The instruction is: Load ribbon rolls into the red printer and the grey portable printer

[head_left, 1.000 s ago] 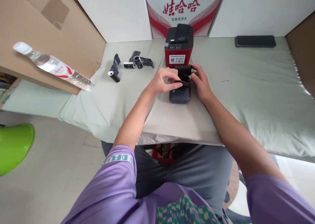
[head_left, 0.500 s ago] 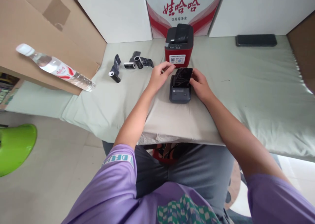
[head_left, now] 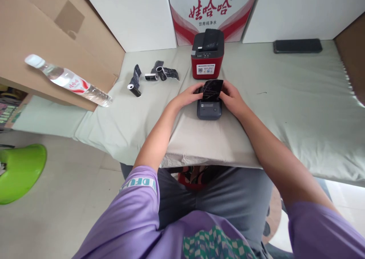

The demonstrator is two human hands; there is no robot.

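- My left hand (head_left: pixel 189 96) and right hand (head_left: pixel 232 98) sit on either side of the small grey printer (head_left: pixel 209 108); the fingers of both curl around its raised black lid (head_left: pixel 212 89), touching its edges.
- The small grey printer stands on the cloth-covered table (head_left: pixel 285 111), a little back from the near edge and just in front of the red printer (head_left: pixel 207 56).
- To my right the cloth lies open out to the black slab (head_left: pixel 297 46) by the wall.
- The white box (head_left: pixel 212 12) behind bears large red Chinese writing; the red printer carries a white label with QR codes, too small to read.
- Black rolls (head_left: pixel 155 73) lie to my left; further off a water bottle (head_left: pixel 68 80) lies on cardboard (head_left: pixel 42 42).
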